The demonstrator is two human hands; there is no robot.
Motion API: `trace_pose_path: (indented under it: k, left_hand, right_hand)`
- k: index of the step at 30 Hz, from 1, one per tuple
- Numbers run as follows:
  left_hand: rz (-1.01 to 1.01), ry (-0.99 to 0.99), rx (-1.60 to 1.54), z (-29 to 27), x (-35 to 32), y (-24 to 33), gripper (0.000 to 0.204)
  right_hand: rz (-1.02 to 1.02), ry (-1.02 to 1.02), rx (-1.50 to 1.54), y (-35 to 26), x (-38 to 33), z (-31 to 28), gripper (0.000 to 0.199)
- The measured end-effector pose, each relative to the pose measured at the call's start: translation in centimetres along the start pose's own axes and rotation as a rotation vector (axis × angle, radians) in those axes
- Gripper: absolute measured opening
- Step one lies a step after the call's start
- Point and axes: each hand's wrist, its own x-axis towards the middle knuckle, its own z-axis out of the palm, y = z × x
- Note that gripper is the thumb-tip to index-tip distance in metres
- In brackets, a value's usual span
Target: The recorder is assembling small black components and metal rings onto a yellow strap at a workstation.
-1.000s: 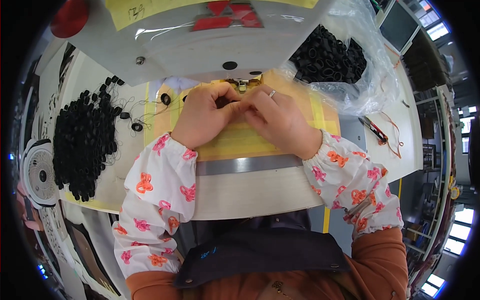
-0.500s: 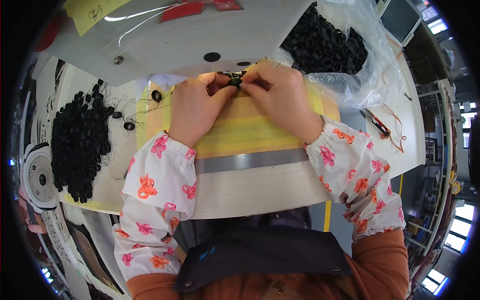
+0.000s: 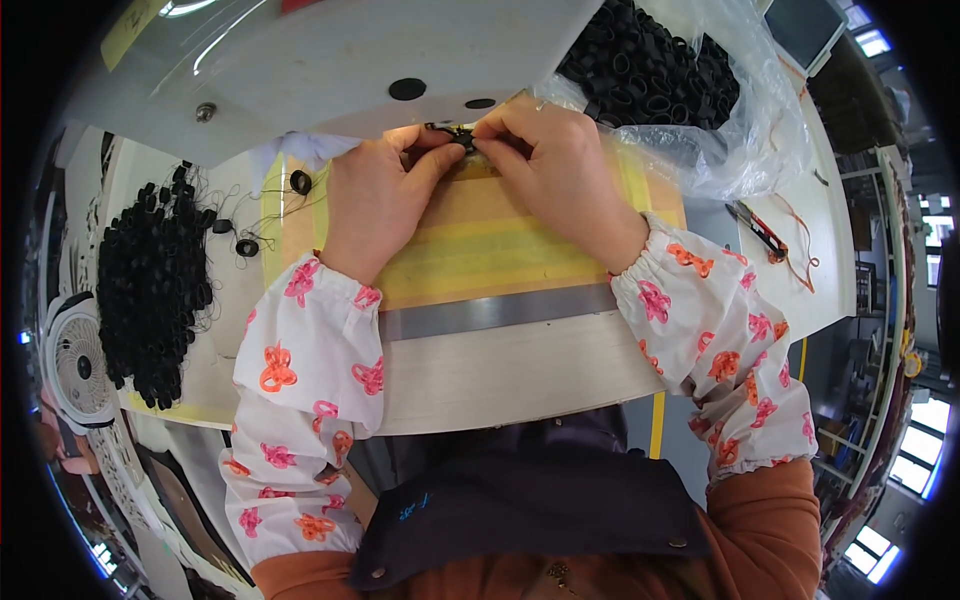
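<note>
Small black loop [image 3: 464,140], near the grey machine head [image 3: 330,85], pinched in the fingertip grip of left hand [image 3: 375,198] and right hand [image 3: 562,168] — likely light, pliable, best held by opposite edges.

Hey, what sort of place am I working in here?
Probably a sewing workshop or factory floor: a big grey machine overhangs the worktable, a heap of thread-trailing black loops lies at the left, and a clear plastic bag of more loops sits at the right.
</note>
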Motion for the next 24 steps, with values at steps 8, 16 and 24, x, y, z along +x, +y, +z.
trace_pose_path:
  k: [8, 16, 24]
  left_hand:
    - [-0.036, -0.012, 0.038, 0.05, 0.25, -0.39, 0.025]
    - [-0.079, -0.039, 0.055, -0.09, 0.38, -0.63, 0.029]
    - [-0.058, -0.060, 0.141, -0.03, 0.58, -0.73, 0.033]
  right_hand:
    - [-0.009, 0.023, -0.008, -0.17, 0.05, 0.15, 0.003]
    - [0.006, 0.001, -0.007, -0.12, 0.08, -0.08, 0.005]
    - [0.015, -0.037, -0.065, 0.00, 0.47, -0.79, 0.011]
